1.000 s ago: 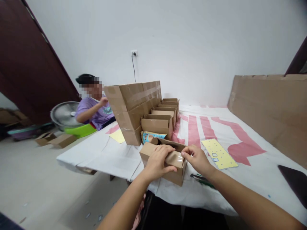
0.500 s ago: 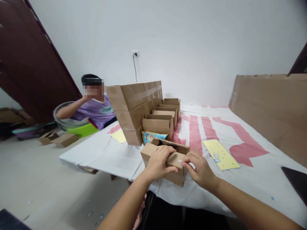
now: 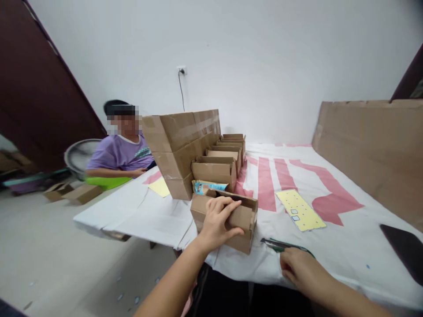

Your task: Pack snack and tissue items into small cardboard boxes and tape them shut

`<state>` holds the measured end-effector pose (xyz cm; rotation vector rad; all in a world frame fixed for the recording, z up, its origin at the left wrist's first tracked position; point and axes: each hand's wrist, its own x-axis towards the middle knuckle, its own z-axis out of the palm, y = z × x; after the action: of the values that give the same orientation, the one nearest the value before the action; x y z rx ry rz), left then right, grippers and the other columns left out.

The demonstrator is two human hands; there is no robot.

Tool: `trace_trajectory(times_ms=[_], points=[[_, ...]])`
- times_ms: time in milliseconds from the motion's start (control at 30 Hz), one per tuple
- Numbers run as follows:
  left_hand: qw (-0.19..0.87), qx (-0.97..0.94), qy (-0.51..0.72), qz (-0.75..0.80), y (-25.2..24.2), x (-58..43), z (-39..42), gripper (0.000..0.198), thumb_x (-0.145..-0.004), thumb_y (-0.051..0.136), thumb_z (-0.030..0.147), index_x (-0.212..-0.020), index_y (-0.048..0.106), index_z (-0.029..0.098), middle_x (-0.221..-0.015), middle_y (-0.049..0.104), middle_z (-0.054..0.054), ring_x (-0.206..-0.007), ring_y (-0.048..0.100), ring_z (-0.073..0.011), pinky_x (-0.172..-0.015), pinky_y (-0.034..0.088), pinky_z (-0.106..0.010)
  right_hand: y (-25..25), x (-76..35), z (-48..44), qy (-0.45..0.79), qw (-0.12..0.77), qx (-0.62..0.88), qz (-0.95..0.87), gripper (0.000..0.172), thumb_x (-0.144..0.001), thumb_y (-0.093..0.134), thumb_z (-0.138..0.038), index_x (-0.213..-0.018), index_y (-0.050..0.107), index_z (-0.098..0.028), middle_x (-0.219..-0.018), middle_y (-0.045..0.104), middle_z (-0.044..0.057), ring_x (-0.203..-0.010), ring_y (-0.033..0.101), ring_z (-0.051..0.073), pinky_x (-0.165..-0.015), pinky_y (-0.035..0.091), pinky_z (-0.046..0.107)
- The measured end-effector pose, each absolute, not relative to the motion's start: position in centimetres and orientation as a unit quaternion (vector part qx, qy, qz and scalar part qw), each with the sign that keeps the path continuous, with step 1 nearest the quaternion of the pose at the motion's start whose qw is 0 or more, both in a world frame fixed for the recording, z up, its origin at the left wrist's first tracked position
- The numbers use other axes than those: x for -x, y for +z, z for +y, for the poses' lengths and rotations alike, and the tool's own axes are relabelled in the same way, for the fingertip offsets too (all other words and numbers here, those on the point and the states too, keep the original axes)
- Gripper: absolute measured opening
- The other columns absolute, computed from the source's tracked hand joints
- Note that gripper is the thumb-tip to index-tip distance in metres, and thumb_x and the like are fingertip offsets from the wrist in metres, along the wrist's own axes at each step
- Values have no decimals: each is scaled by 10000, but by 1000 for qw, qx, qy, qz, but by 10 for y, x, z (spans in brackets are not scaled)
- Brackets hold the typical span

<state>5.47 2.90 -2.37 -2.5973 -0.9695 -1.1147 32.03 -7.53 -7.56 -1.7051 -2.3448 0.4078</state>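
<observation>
Through the head camera I have the right hand low over the near edge of the table, fingers curled inward; their undersides are hidden, so I can't tell whether they grip anything. Just beyond the knuckles lies the knife, green and black, close enough that I can't tell touching from apart. Its long axis runs left to right, the left tip a little farther from me and pointing toward the box. The right hand is clearly the nearer one to it. My left hand sits left of the knife, on the box, fingers bent over the top and thumb spread along the near side, steadying it. Behind the box lies a blue packet; right of it, a yellow card.
</observation>
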Motion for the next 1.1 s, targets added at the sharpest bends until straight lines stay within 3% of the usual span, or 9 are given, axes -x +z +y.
trace_trajectory(times_ms=[200,367,467,667,833,1000,1100], points=[[116,830,-435,-330,-31,-59,17,568,-712,715,528,-1182,560,250,-1084,563,-83,-1063,493,-282,-951,324,-445,-72,-326,-69,73,91,593,-796,158,-726,635,-116,-860,665,-194,-865,690,75,-837,644,252,-726,473,333],[180,790,-489,-325,-37,-64,6,443,-730,739,370,-1104,522,274,-1022,533,-57,-1027,489,-263,-936,356,-461,-37,-311,-53,52,263,545,-794,85,-874,552,-205,-893,634,-196,-835,643,56,-791,613,206,-715,477,322],[211,769,-511,-320,-41,-67,2,380,-744,726,290,-1051,503,280,-990,519,-43,-1001,492,-249,-909,372,-457,-18,-290,-34,18,366,491,-791,86,-883,549,-197,-938,615,-187,-887,644,62,-855,600,210,-768,475,338],[227,777,-481,-336,-59,-57,-9,262,-784,671,221,-997,523,255,-977,546,-52,-981,519,-242,-908,373,-459,-12,-263,2,17,379,485,-788,132,-877,504,-121,-812,603,-178,-865,636,59,-850,594,198,-773,475,325],[159,842,-423,-296,-56,-35,-16,191,-846,565,189,-1035,560,214,-1003,601,-77,-1003,547,-242,-946,373,-468,-18,-280,8,59,406,511,-755,148,-877,475,-149,-797,591,-192,-795,637,28,-752,604,176,-697,472,299],[20,856,-417,-305,-28,-29,-2,137,-902,486,165,-982,594,196,-941,623,-67,-895,593,-177,-775,498,-311,-18,-283,5,58,422,484,-764,70,-853,566,-193,-885,627,-202,-895,687,44,-871,631,204,-795,490,343],[4,878,-350,-328,-17,-29,13,213,-880,544,187,-1082,603,218,-1117,616,-86,-1055,579,-203,-885,499,-350,-17,-276,10,39,412,476,-776,86,-829,614,-177,-903,645,-207,-922,694,46,-911,626,214,-825,492,359]])
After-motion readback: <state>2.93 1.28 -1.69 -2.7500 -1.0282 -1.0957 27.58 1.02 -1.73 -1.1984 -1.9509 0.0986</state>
